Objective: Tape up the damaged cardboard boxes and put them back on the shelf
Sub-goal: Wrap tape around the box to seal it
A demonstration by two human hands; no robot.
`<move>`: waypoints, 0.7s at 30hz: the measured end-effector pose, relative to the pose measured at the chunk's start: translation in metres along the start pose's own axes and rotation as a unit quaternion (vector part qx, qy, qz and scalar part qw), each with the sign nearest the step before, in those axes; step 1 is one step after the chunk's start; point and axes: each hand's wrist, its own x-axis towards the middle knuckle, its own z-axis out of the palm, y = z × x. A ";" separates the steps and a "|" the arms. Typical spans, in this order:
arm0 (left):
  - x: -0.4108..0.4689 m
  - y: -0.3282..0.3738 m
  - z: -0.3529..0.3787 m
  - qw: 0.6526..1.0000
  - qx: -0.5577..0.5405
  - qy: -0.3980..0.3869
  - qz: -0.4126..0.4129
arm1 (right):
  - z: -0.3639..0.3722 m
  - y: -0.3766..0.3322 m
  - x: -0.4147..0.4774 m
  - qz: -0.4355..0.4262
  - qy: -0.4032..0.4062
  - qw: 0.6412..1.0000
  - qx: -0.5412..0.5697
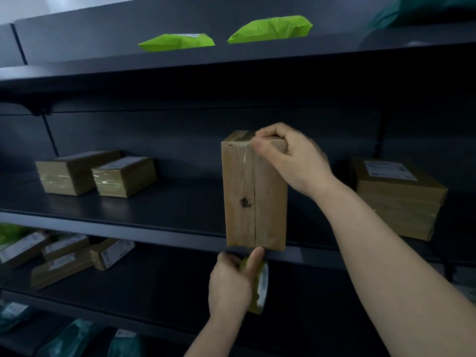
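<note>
A tall brown cardboard box point(247, 197) stands on end at the front edge of the middle dark shelf point(154, 202). A seam runs down its front, with a small dark hole beside it and clear tape stretched along it. My right hand point(291, 161) grips the box's top right corner, thumb on the tape. Below the box, my left hand point(231, 282) holds a roll of clear tape point(260, 287), its thumb pressing the tape at the box's bottom edge.
Two taped boxes point(98, 173) sit at the shelf's left and a larger labelled box point(399, 199) at its right. Two green mailer bags point(226, 34) lie on the shelf above. Several labelled boxes point(64, 256) and dark green bags fill the lower shelves.
</note>
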 end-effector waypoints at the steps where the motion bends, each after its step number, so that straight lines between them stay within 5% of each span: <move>1: -0.002 0.001 0.001 1.000 -0.003 0.011 0.005 | 0.000 0.000 -0.002 0.007 0.005 1.000 -0.004; 6: -0.004 0.011 0.004 1.000 0.003 -0.008 -0.011 | 0.018 0.010 -0.024 0.044 0.018 0.994 0.103; 12: -0.007 0.015 0.003 1.000 0.009 -0.005 -0.016 | 0.057 0.037 -0.074 0.116 0.003 0.988 0.103; 17: -0.018 0.016 0.000 0.997 -0.009 0.059 0.045 | 0.064 0.045 -0.090 0.144 -0.032 0.988 0.048; 21: -0.027 0.013 -0.006 0.994 -0.052 0.029 0.088 | 0.067 0.052 -0.097 0.136 -0.056 0.988 0.044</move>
